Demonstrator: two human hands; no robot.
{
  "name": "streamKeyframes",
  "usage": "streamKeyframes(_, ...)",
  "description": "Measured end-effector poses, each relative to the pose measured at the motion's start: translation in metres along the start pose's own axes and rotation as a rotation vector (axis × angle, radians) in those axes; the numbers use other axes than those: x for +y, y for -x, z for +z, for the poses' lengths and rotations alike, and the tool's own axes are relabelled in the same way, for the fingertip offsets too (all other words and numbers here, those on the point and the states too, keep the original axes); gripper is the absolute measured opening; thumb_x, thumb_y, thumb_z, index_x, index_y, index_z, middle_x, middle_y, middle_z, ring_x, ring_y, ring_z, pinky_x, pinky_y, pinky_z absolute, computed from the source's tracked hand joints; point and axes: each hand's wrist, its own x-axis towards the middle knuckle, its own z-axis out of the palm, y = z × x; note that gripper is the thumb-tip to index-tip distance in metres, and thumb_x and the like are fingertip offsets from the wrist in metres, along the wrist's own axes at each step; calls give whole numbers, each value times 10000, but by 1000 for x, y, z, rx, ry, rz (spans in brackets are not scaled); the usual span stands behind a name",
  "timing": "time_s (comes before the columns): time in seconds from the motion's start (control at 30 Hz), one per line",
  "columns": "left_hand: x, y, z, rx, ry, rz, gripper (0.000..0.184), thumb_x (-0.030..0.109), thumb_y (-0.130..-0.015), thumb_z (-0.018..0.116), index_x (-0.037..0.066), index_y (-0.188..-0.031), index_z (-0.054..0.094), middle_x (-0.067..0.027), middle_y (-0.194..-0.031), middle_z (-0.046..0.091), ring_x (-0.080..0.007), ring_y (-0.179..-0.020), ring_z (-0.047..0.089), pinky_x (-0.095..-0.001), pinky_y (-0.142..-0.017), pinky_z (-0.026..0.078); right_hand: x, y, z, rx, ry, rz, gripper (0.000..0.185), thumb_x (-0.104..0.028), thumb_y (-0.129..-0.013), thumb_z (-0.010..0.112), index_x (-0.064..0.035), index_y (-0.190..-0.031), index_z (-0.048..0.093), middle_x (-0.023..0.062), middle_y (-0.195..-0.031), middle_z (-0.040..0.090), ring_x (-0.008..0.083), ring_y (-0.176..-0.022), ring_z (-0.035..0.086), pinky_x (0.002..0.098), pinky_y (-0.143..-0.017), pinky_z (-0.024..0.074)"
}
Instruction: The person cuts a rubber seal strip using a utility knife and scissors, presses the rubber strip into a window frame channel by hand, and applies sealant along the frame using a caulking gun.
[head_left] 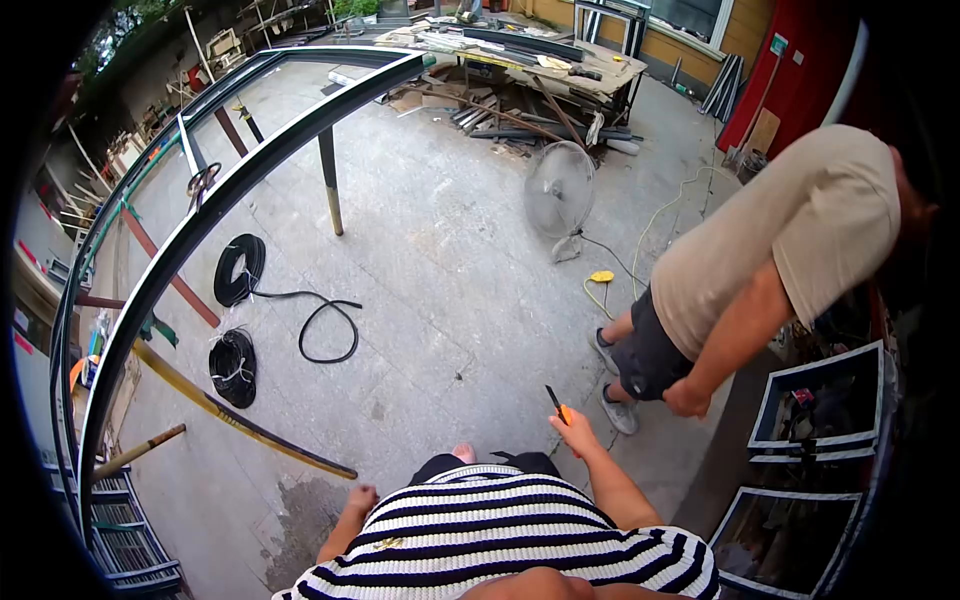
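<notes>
In the head view my right hand (574,431) is closed around the orange handle of a utility knife (554,403), whose dark blade end points up and away from me. My left hand (363,497) hangs low at my left side with its fingers curled; whether anything is in it is too small to tell. Just beyond it lies the lower end of a curved yellow and black strip (250,427). A long dark frame (240,190) rests on stands to the left. Two coils of black rubber strip (240,270) (233,368) lie on the floor beside it.
A person (770,240) in a beige shirt stands close on my right. Ahead are a standing fan (560,190), a yellow cord piece (602,276) and a cluttered workbench (610,85). Metal-edged frames (815,400) stand at the lower right.
</notes>
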Motion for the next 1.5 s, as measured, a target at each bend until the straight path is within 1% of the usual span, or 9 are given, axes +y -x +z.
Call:
streamKeyframes(0.23, 410, -120, -57, 150, -192, 606, 287, 178, -819, 655, 14, -1052, 691, -116, -877, 694, -174, -743, 622, -303, -709, 505, -67, -180, -37, -56, -299, 237, 269, -247, -875, 691, -25, -1007, 616, 31, -681, 596, 120, -547, 576, 283, -505, 480)
streamKeyframes(0.37, 478, -209, -36, 235, 39, 597, 247, 182, -831, 647, 28, -1016, 701, -89, -838, 668, -170, -752, 612, -316, -712, 499, -67, -313, -80, -73, -463, 127, 242, -229, -873, 690, -24, -981, 622, 45, -723, 632, 133, -599, 610, 284, -588, 524)
streamKeyframes(0.5, 454, -273, -5, 85, 104, 124, 211, 183, -857, 625, 37, -999, 677, -74, -772, 674, -167, -582, 630, -304, -478, 491, -117, -427, -147, -117, -295, 208, 329, -259, -878, 685, -8, -1072, 600, 82, -787, 644, 184, -692, 630, 315, -672, 523)
streamKeyframes(0.6, 489, -280, -8, 49, -54, -12, 182, 162, -832, 651, 40, -961, 688, -80, -763, 676, -182, -611, 642, -326, -517, 512, -130, -516, -184, 115, -4, -91, 335, -314, -904, 641, -6, -1018, 574, 52, -779, 590, 170, -727, 568, 336, -695, 480)
streamKeyframes(0.83, 680, -410, -24, 103, -157, -1, 212, 185, -826, 609, 32, -949, 690, -97, -761, 699, -181, -624, 650, -330, -598, 526, -123, -686, -232, 139, 19, 75, 307, -309, -901, 640, -13, -950, 577, 47, -734, 560, 175, -661, 528, 338, -627, 455)
streamKeyframes(1.1, 1101, -538, 33, -97, -722, 478, 365, 297, -772, 652, 134, -1095, 696, -222, -1190, 605, -372, -1116, 584, -411, -990, 459, -109, -784, -269, 176, -480, 551, 246, -221, -913, 638, 20, -938, 598, 80, -682, 624, 193, -637, 669, 292, -525, 501)
streamKeyframes(1.2, 1252, -537, 83, -115, -829, 748, 269, 256, -833, 612, 122, -1050, 701, -211, -1203, 583, -372, -1093, 585, -423, -962, 472, -120, -822, -274, 239, -563, 397, 205, -181, -920, 621, 19, -962, 600, 143, -824, 665, 215, -771, 699, 305, -643, 584)
streamKeyframes(1.3, 1376, -529, 122, -196, -1018, 884, 303, 334, -918, 510, 128, -1019, 708, -176, -1068, 681, -338, -1045, 633, -442, -903, 493, -114, -879, -283, 286, -469, 418, 188, -200, -915, 634, -26, -938, 567, 42, -712, 589, 144, -589, 595, 279, -512, 475)
streamKeyframes(1.5, 1498, -568, 125, -348, -1158, 989, 408, 388, -922, 487, 58, -1023, 704, -175, -1065, 686, -341, -1033, 646, -452, -872, 505, -105, -1026, -311, 273, -293, 394, 240, -210, -885, 669, -32, -966, 531, 47, -776, 528, 176, -703, 545, 328, -641, 453)
